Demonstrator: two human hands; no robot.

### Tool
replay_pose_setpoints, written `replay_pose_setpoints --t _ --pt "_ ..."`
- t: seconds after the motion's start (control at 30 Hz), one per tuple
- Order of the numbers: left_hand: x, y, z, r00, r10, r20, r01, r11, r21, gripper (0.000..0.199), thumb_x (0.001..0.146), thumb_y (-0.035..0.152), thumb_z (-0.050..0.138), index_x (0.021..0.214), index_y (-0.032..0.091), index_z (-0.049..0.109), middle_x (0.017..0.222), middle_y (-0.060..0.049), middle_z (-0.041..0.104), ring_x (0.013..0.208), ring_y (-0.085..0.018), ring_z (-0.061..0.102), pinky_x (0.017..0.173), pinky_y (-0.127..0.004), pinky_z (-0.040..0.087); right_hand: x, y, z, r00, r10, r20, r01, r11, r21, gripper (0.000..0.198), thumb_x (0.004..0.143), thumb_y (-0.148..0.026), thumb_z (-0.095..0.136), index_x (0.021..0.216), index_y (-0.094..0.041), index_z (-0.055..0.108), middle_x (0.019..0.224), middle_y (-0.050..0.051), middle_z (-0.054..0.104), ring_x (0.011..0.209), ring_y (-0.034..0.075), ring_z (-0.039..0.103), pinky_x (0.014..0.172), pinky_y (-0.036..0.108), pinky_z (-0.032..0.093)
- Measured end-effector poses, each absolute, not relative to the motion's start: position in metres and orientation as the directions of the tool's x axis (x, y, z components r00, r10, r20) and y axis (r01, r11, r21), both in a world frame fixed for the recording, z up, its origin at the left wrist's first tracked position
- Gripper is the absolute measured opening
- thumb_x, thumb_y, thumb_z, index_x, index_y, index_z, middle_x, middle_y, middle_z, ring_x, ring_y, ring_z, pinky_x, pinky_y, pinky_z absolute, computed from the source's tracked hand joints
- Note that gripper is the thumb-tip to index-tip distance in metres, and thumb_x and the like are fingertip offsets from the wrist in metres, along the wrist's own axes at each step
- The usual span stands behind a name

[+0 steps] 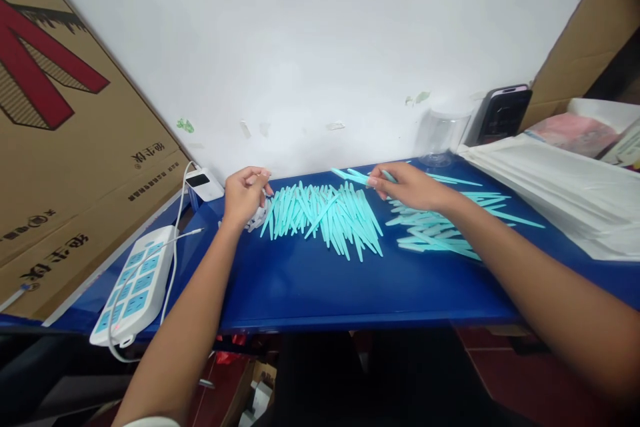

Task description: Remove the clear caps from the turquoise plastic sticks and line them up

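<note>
Pile of turquoise sticks (327,217) mid-scene on the blue desk (300,290); second heap (435,233) to its right, partly hidden by our right forearm (525,260). Our right hand (407,185) pinches a few sticks (356,177) near the pile's far right corner; count unclear, partly lost inside the grip. Our left hand (246,195) curls at the pile's left end, half covering some pale pieces (256,220); we cannot tell whether it grips anything. Clear container (444,135), far right, hard to make out against the wall (320,47).

Pale pieces (257,219) partly behind left hand (245,195), turquoise sticks (435,243) partly behind right forearm (520,263), cardboard box (105,120) cropped left
</note>
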State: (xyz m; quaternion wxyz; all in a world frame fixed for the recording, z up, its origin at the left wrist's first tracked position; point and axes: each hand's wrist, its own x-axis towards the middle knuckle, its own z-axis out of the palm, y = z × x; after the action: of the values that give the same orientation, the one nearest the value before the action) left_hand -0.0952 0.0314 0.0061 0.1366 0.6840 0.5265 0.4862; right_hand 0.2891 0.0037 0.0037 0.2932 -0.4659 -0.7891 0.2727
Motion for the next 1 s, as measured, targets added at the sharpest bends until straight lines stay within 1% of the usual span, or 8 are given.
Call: replay_pose_setpoints --t 0.1,0.17,0.27,0.4,0.57,0.67,0.8,1.0 --pt "-0.099 0.032 -0.002 0.009 0.842 0.54 0.937 -0.196 0.29 0.033 0.099 0.044 0.054 0.104 0.019 0.074 0.078 -0.009 0.075 0.073 -0.025 0.07 0.069 -0.033 0.051 0.28 -0.002 0.005 -0.335 0.928 0.161 0.609 0.344 -0.715 0.039 0.107 -0.053 0.051 0.085 -0.021 0.058 0.074 0.002 0.068 0.059 0.014 0.054 0.06 0.028 0.041" --pt "-0.104 0.033 -0.005 0.01 0.88 0.475 0.998 -0.042 0.056 0.035 0.099 0.042 0.05 0.108 0.02 0.076 0.089 -0.012 0.078 0.089 -0.031 0.073 0.077 -0.038 0.052 0.275 -0.006 0.007 -0.306 0.949 0.077 0.635 0.263 -0.726 0.036 0.109 -0.047 0.048 0.086 -0.021 0.055 0.071 0.001 0.068 0.052 0.013 0.053 0.056 0.026 0.041" --pt "-0.11 0.035 -0.006 -0.02 0.919 0.393 0.996 0.053 -0.073 0.04 0.099 0.044 0.048 0.112 0.021 0.078 0.098 -0.016 0.078 0.095 -0.036 0.073 0.08 -0.042 0.053 0.267 -0.008 0.005 -0.269 0.963 -0.017 0.672 0.175 -0.719 0.032 0.112 -0.041 0.045 0.086 -0.022 0.051 0.064 0.0 0.066 0.046 0.012 0.052 0.052 0.026 0.041" --pt "-0.113 0.036 -0.005 -0.049 0.93 0.365 0.992 0.088 -0.093 0.041 0.099 0.044 0.05 0.113 0.021 0.081 0.105 -0.018 0.078 0.099 -0.039 0.072 0.082 -0.046 0.055 0.261 -0.004 -0.007 -0.222 0.974 -0.043 0.673 0.121 -0.729 0.028 0.112 -0.03 0.044 0.086 -0.022 0.048 0.062 -0.001 0.066 0.047 0.011 0.054 0.054 0.024 0.043" --pt "-0.116 0.037 -0.005 -0.061 0.932 0.357 0.991 0.099 -0.09 0.037 0.097 0.039 0.054 0.109 0.019 0.083 0.116 -0.018 0.075 0.101 -0.039 0.071 0.083 -0.049 0.055 0.256 -0.003 -0.014 -0.144 0.978 -0.154 0.502 -0.062 -0.862 0.017 0.112 -0.024 0.037 0.096 -0.024 0.043 0.071 0.003 0.071 0.046 0.016 0.063 0.044 0.027 0.047" --pt "-0.116 0.037 -0.006 -0.035 0.927 0.373 0.994 0.069 -0.08 0.036 0.097 0.04 0.056 0.108 0.019 0.082 0.116 -0.017 0.074 0.102 -0.039 0.07 0.083 -0.048 0.055 0.253 -0.009 -0.008 -0.123 0.969 -0.212 0.382 -0.151 -0.912 0.014 0.113 -0.026 0.035 0.102 -0.023 0.043 0.074 0.007 0.072 0.06 0.024 0.075 0.052 0.034 0.06" --pt "-0.113 0.037 -0.008 -0.006 0.918 0.397 0.999 0.024 -0.04 0.037 0.098 0.046 0.057 0.106 0.02 0.083 0.106 -0.016 0.076 0.097 -0.037 0.07 0.079 -0.045 0.053 0.251 -0.014 0.0 -0.106 0.963 -0.249 0.32 -0.204 -0.925 0.011 0.113 -0.028 0.036 0.108 -0.022 0.045 0.08 0.011 0.075 0.065 0.026 0.078 0.062 0.04 0.066" --pt "-0.089 0.03 -0.011 0.182 0.818 0.546 0.947 -0.295 0.126 0.029 0.099 0.041 0.061 0.098 0.021 0.081 0.086 -0.006 0.074 0.077 -0.023 0.066 0.073 -0.036 0.048 0.254 -0.012 -0.006 -0.138 0.964 -0.227 0.365 -0.164 -0.916 0.009 0.112 -0.03 0.037 0.111 -0.023 0.043 0.078 0.008 0.072 0.058 0.025 0.074 0.052 0.039 0.063"
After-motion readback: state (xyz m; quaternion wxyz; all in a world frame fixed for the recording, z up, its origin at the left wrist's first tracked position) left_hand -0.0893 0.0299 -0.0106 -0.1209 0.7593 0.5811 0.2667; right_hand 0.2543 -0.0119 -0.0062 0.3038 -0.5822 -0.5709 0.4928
